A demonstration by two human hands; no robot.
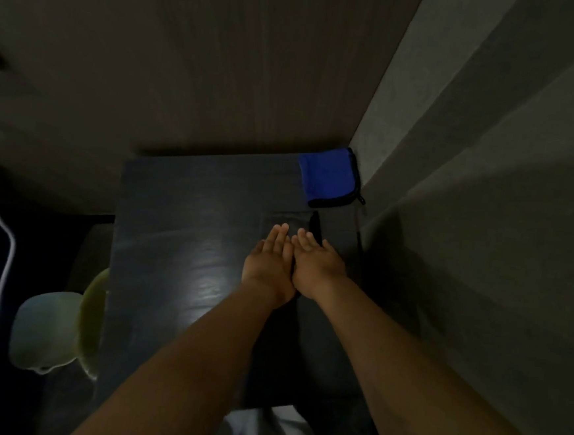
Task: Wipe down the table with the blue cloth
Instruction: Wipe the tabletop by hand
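Both hands, left hand (270, 262) and right hand (316, 259), lie side by side, fingers straight (holding nothing), near the blue cloth (328, 176) on the bench (175, 225).

The dark surface (181, 229) sits in a corner, its far and right edges against walls, with a pale sheen near its middle. A folded blue cloth (328, 176) with black edging lies flat in the far right corner. Just nearer lies a slim black object (315, 224), possibly a pen; the light is too dim to be sure.
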